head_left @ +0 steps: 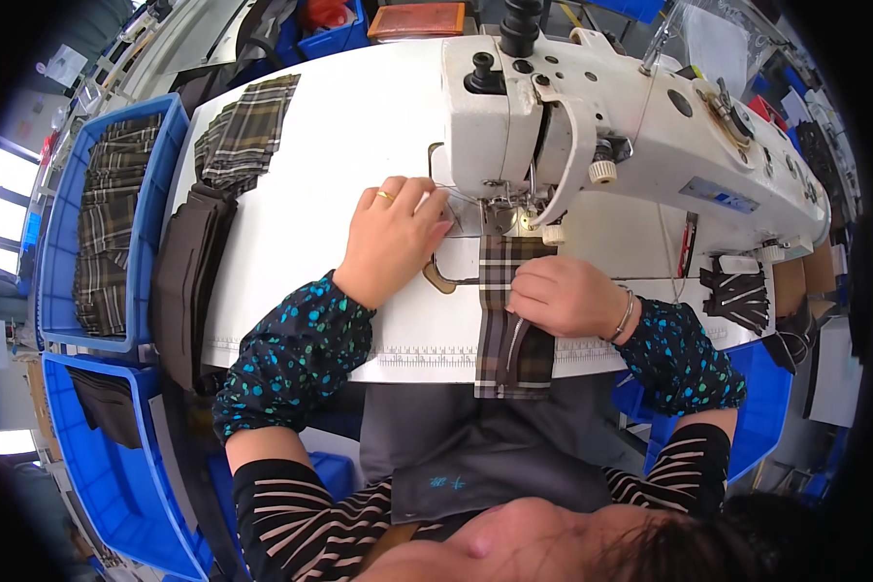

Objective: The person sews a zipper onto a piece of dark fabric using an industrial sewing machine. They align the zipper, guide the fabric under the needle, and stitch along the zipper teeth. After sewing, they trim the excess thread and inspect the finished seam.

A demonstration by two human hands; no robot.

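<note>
A white sewing machine stands over the table, its presser foot above the far end of a plaid fabric piece. The piece runs toward me and hangs over the table's front edge. My right hand is closed on its right side, fingertips pinching the cloth. Below those fingers a narrow dark strip, like a zipper, lies on the plaid. Left of the needle area, my left hand has bent fingers drawn together. A small white bit shows between them, too small to name.
At the left lie stacked plaid pieces and dark folded cloth. Blue bins flank the table there, one filled with plaid pieces. Dark strips and a slim red-and-black tool lie right. A ruler tape edges the front.
</note>
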